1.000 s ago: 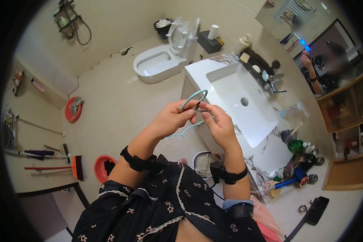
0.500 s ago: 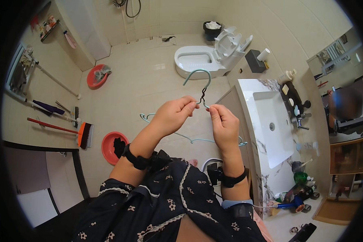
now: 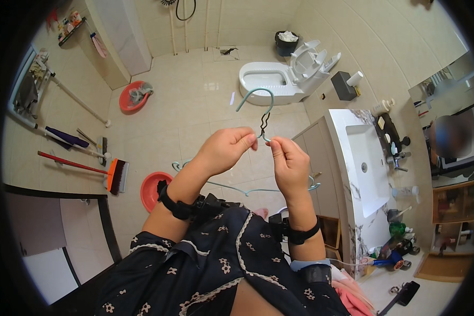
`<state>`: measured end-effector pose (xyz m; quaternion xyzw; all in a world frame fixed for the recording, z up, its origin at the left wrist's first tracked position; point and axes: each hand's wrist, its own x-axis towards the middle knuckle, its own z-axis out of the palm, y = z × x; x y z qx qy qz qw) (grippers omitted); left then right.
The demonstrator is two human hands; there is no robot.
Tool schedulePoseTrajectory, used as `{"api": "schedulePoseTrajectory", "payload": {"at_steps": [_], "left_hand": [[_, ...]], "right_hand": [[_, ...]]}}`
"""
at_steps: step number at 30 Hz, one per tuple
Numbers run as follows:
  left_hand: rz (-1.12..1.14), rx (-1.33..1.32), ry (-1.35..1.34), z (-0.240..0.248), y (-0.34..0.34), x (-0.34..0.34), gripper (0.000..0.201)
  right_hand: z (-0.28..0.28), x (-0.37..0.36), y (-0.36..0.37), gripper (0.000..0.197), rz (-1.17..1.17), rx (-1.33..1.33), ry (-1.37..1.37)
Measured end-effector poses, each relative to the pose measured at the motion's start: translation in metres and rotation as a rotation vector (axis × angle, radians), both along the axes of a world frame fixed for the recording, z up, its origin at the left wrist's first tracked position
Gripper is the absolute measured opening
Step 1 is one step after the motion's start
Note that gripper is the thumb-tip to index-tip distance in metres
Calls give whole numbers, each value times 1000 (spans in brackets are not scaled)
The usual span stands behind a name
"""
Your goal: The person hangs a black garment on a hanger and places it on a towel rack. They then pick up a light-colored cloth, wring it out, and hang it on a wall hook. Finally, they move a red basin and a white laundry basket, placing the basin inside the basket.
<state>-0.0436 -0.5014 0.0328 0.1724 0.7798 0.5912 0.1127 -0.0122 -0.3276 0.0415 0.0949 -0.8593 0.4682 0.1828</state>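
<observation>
A light teal wire clothes hanger (image 3: 273, 101) is held out in front of me, its hook pointing up and opening to the left. Its neck looks dark and wavy where the wires meet. My left hand (image 3: 225, 150) pinches the shoulder wire just left of the neck between thumb and fingers. On the other side, my right hand (image 3: 290, 164) pinches the right shoulder wire the same way. The hanger's lower bar runs below my hands, with small loops at its ends; the forearms and hands cover parts of the shoulders.
To the right stands a marble-topped counter with a white sink (image 3: 367, 174). A squat toilet (image 3: 266, 79) and a dark bin (image 3: 286, 45) are ahead. Red basins (image 3: 148, 192) sit on the floor at left, near a broom (image 3: 116, 176). Pink cloth (image 3: 350, 292) lies at lower right.
My view has turned slightly, so the room's things sit a little differently. The hanger's lower bar has dipped slightly. Both hands keep their pinch on either side of the neck.
</observation>
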Motion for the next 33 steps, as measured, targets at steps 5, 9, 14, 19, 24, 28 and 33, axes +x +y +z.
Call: {"api": "schedulePoseTrajectory", "payload": {"at_steps": [5,9,14,19,24,28,33], "left_hand": [[-91,284,-235,4,-13,1,31],[-168,390,-292,10,-21,4,35],[-204,471,-346,12,-27,7,36],[-207,447,-349,7,-26,12,33],[-178,471,-331,8,-39,15,33],[-191,526,-333,13,-41,18,32],[-158,518,-312,10,-45,19,31]], "right_hand": [[5,4,-14,13,3,56,51],[10,6,-21,12,11,74,55],[8,8,-27,12,19,121,76],[-2,12,-41,12,2,78,93],[6,11,-41,11,-7,89,83],[5,12,-46,11,7,100,103],[4,16,-51,11,14,100,83]]}}
